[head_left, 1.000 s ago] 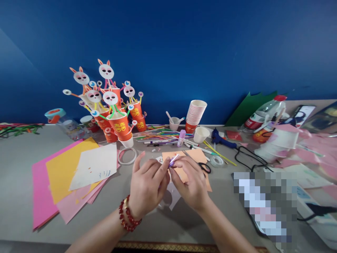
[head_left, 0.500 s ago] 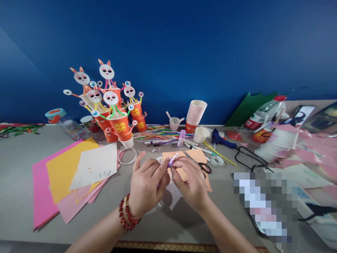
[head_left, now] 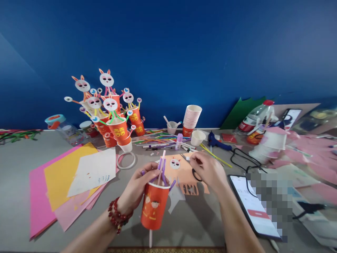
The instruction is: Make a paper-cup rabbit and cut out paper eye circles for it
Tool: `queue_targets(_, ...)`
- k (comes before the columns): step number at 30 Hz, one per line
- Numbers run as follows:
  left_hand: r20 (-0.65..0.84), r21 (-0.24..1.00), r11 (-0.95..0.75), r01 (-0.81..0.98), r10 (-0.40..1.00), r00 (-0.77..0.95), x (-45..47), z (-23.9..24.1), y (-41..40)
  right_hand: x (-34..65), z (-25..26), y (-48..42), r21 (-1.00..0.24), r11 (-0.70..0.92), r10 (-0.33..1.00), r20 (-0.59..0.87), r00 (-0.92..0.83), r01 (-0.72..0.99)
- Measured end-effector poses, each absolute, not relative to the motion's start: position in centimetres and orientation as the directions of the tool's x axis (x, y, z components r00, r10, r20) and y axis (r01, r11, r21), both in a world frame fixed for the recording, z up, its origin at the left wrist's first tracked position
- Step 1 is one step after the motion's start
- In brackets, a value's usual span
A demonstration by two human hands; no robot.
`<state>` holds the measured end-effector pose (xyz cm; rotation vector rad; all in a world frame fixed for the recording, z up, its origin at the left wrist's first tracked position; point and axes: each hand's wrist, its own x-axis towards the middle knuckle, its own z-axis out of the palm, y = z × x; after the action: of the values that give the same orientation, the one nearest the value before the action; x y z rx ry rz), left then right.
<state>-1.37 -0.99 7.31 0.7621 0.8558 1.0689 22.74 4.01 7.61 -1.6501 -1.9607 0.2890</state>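
Observation:
A red paper cup (head_left: 155, 207) with printed figures hangs upright in front of me. A clear straw (head_left: 162, 161) runs down through it, its lower end showing below the base. My left hand (head_left: 139, 184) is closed at the cup's rim, its thumb and fingers around the straw and bent purple pipe cleaners (head_left: 163, 170). Over the scissors (head_left: 196, 175) on orange paper (head_left: 171, 172), my right hand (head_left: 209, 170) has its fingers curled together; what they hold, if anything, is hidden. A white rabbit face cutout (head_left: 174, 163) lies on that paper between the hands.
Rabbit-topped cups (head_left: 117, 130) stand at the back left, behind sheets of coloured paper (head_left: 60, 175). A cup stack (head_left: 192, 117), a purple glue stick (head_left: 178, 141) and a blue glue gun (head_left: 219, 143) are farther back. A phone (head_left: 254, 203) lies at right.
The red cup has come into view under my left hand, with the straw and purple pipe cleaners upright in it. My right hand has left them and moved right, over the scissors.

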Motion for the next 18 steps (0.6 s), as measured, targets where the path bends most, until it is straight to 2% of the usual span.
queue_targets(3, -0.261, 0.807, 0.379, -0.453, 0.917, 0.303, -1.8, 6.5, -1.2, 24.2, 6.9, 4.0, -0.274, 0.059, 0.998, 0.033, -0.052, 0.96)
queue_targets(6, -0.303, 0.772, 0.42, -0.477, 0.903, 0.306, -1.8, 5.1, -0.9, 24.5, 6.0, 4.3, -0.17, 0.085, 0.996, 0.032, -0.081, 0.982)
queue_targets(9, -0.305, 0.752, 0.409, -0.518, 0.911, 0.277, -1.4, 3.7, -0.4, 24.1, 5.1, 5.0, -0.175, 0.205, 0.975, 0.126, -0.185, 0.963)
queue_targets(12, -0.309, 0.748, 0.399, -0.53, 0.916, 0.254, -1.1, 2.6, 0.0, 23.1, 4.0, 5.8, -0.246, 0.317, 0.947, 0.129, -0.293, 0.916)
queue_targets(14, -0.314, 0.753, 0.398, -0.524, 0.917, 0.245, -1.1, 2.0, 0.0, 22.2, 3.0, 6.5, -0.292, 0.357, 0.934, 0.125, -0.335, 0.887)
queue_targets(18, -0.286, 0.778, 0.377, -0.503, 0.925, 0.251, -1.3, 1.1, -0.1, 20.6, 1.0, 7.8, -0.303, 0.4, 0.917, 0.145, -0.373, 0.865)
